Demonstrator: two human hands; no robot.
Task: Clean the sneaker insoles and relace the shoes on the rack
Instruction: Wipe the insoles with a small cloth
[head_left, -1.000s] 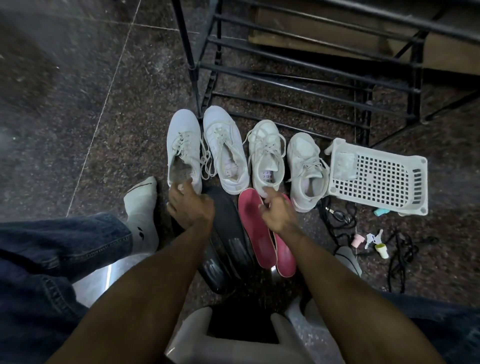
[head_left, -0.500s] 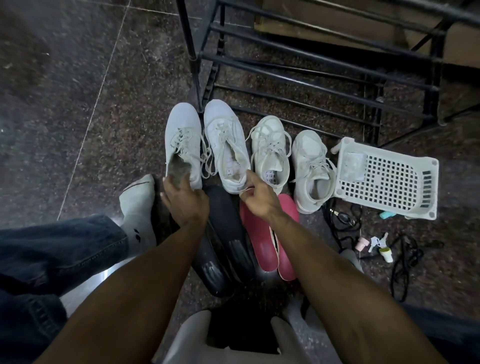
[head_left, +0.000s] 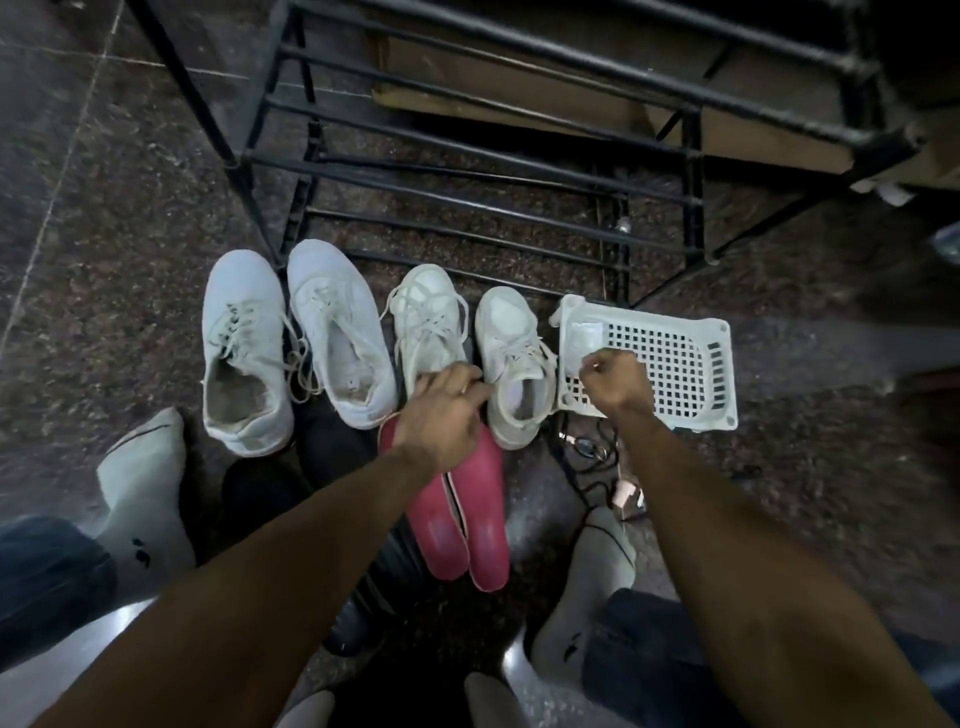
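Note:
Four white sneakers stand in a row on the floor before the black metal rack (head_left: 467, 171). My left hand (head_left: 441, 415) grips the heel opening of the third sneaker (head_left: 426, 317), fingers curled over its collar. The fourth sneaker (head_left: 511, 353) sits just right of it. My right hand (head_left: 613, 384) hovers with its fingers closed over the near-left corner of the white basket (head_left: 691, 364); I see nothing in it. Two pink insoles (head_left: 485, 525) lie side by side under my left wrist. Black insoles (head_left: 332, 431) lie to their left, partly hidden by my arm.
The two left sneakers (head_left: 244, 353) (head_left: 343, 338) have loose laces. A white packet (head_left: 582, 335) lies in the basket. Black cords (head_left: 587, 452) and a small bottle (head_left: 623, 491) lie near my right foot. My socked feet (head_left: 145, 499) (head_left: 587, 597) flank the insoles.
My left hand left the first sneaker and moved right to the third. My right hand moved from the third sneaker's heel to the basket corner. The view shifted left.

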